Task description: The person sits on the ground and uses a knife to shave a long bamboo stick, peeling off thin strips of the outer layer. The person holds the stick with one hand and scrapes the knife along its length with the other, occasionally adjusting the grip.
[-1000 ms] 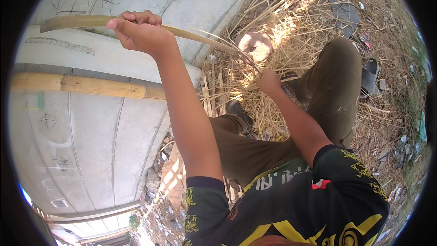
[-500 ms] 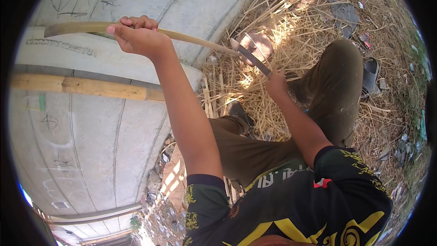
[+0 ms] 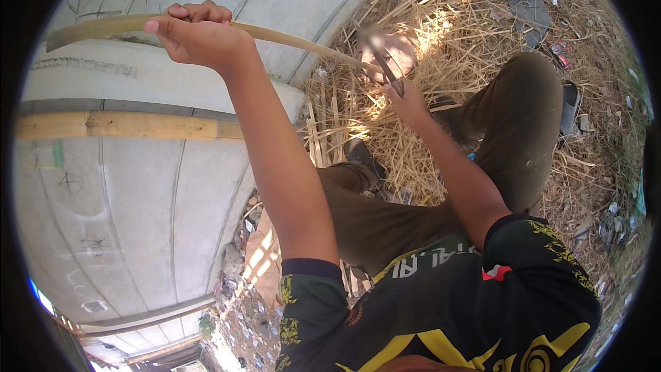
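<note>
My left hand (image 3: 206,38) is raised in front of the wall with its fingers closed round a long, flat bamboo strip (image 3: 292,38). The strip bows down to the right, and its far end lies over a round, pale wooden block (image 3: 405,49). In my right hand (image 3: 409,102) is a long-bladed knife (image 3: 390,64), its dark blade pointing up over the block and crossing close to the strip's end. The blade's tip is blurred. Whether the edge touches the strip I cannot tell.
A grey panelled wall (image 3: 138,213) with a bamboo pole (image 3: 131,125) along it fills the left. Around the block lie heaps of thin bamboo shavings (image 3: 447,48). My bent knee (image 3: 527,96) rises at the right, near a dark sandal (image 3: 571,107).
The knife has turned more upright, and my right hand has moved slightly up and left, closer to the strip's end. My left hand and the strip have shifted left and up a little.
</note>
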`<action>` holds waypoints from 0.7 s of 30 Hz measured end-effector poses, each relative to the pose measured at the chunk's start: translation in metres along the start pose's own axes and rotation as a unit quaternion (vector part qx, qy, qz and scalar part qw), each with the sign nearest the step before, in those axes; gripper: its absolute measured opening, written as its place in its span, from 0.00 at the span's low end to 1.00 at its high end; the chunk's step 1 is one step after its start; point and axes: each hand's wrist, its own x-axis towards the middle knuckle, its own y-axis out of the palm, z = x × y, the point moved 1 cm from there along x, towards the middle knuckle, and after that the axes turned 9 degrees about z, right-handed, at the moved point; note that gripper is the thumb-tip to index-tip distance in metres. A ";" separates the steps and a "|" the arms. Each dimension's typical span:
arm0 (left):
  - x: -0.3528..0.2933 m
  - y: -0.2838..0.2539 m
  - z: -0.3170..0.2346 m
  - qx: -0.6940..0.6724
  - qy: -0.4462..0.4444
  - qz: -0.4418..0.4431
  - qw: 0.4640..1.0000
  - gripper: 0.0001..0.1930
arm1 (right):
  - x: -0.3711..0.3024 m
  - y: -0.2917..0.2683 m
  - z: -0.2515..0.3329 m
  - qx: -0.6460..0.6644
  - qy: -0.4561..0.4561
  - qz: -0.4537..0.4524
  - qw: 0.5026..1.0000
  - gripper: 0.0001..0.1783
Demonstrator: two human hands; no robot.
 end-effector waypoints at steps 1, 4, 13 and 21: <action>0.000 0.003 0.000 -0.005 -0.002 -0.003 1.000 0.35 | 0.001 -0.002 -0.002 -0.044 -0.028 0.010 0.999 0.17; -0.003 0.011 -0.004 -0.011 -0.007 -0.007 1.000 0.31 | -0.006 -0.003 -0.009 -0.161 0.006 0.065 0.985 0.17; -0.011 0.015 -0.005 -0.018 0.028 0.011 0.999 0.33 | -0.019 -0.008 0.062 -0.020 -0.116 -0.077 0.990 0.18; -0.015 0.022 -0.009 -0.026 0.016 0.044 0.999 0.35 | -0.001 -0.001 -0.030 -0.221 0.091 0.035 0.970 0.22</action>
